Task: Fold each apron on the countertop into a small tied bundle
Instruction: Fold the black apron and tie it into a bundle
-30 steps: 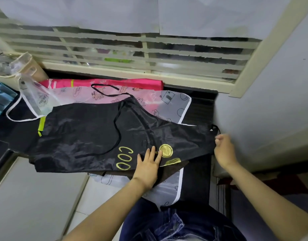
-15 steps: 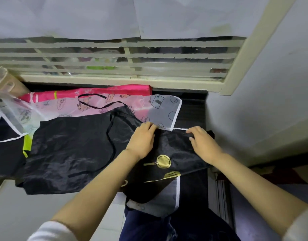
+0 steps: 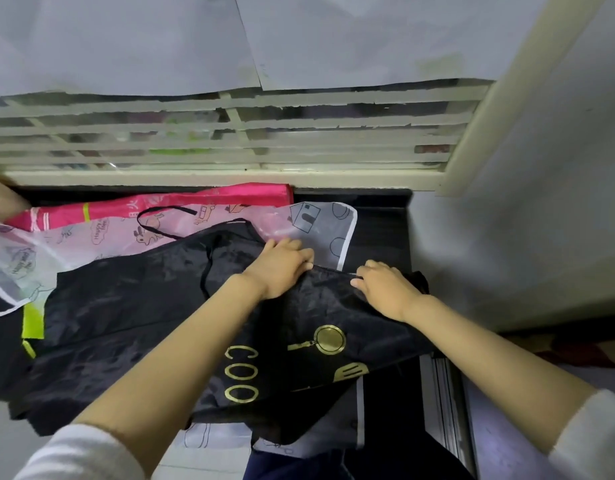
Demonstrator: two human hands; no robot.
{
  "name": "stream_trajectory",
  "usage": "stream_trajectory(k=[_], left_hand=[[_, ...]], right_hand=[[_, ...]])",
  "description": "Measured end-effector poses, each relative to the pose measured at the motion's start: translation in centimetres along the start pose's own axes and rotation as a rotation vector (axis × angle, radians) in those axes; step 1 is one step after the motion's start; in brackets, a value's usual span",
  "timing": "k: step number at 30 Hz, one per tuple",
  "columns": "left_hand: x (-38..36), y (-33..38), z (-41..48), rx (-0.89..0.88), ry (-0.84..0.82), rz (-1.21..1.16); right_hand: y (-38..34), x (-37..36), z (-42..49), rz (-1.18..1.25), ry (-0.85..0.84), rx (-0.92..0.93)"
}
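A black apron (image 3: 133,306) with gold print lies spread over the dark countertop (image 3: 379,230), its near part hanging off the front edge. My left hand (image 3: 282,265) grips the apron's far edge near the middle, fingers curled on the cloth. My right hand (image 3: 382,289) holds the same far edge a little to the right, fingers curled over it. A thin black strap (image 3: 160,216) loops above the apron. Beneath it lies a translucent printed apron (image 3: 313,220), and behind that a pink one (image 3: 195,202).
A louvred window (image 3: 230,133) runs along the back. A grey wall (image 3: 524,220) closes the right side. Another translucent apron (image 3: 8,265) with white trim sits at the far left. A green-yellow strip (image 3: 34,320) shows by the black apron's left edge.
Both hands have moved from the apron's near and right edges up to its far edge and taken hold of it. The gold print now lies nearer me.
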State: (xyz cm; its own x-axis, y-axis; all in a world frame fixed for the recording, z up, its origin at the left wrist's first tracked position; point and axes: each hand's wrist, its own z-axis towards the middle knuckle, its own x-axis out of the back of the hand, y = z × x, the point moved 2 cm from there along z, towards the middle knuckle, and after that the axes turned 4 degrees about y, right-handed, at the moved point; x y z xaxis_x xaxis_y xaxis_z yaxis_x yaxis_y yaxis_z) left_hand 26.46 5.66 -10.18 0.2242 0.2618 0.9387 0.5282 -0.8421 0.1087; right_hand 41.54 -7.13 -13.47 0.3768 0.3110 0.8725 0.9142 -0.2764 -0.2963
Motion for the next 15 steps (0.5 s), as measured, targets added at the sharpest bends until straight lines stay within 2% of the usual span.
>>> stream_trajectory(k=[2,3,5,6,9,11,13,15], left_hand=[[-0.2,0.5,0.3,-0.024,0.073,0.137],[-0.3,1.0,0.6,-0.04,0.173,0.217],[-0.2,2.6,0.8,-0.024,0.311,0.345],[-0.3,3.3,0.8,-0.001,0.32,0.358],[-1.6,5.0,-0.1,0.104,0.295,0.252],[-2.3,5.5,-1.2,0.179,0.28,0.218],[-3.6,5.5,-2.6,0.273,0.188,0.139],[-5.7,5.0,-3.4,0.265,0.082,-0.004]], right_hand=[[0.7,0.3,-0.4,-0.017,0.096,0.005],[1.1,0.3,-0.5,-0.029,0.139,-0.009],[1.8,0.1,-0.7,-0.085,0.164,-0.05],[2.0,-0.2,-0.6,-0.124,0.146,-0.076],[2.4,-1.0,-0.7,-0.223,0.039,-0.196],[2.2,-1.1,-1.0,-0.233,0.062,-0.233],[1.2,-0.9,-1.4,-0.195,0.175,-0.132],[-0.4,-1.2,-1.9,-0.09,0.226,0.043]])
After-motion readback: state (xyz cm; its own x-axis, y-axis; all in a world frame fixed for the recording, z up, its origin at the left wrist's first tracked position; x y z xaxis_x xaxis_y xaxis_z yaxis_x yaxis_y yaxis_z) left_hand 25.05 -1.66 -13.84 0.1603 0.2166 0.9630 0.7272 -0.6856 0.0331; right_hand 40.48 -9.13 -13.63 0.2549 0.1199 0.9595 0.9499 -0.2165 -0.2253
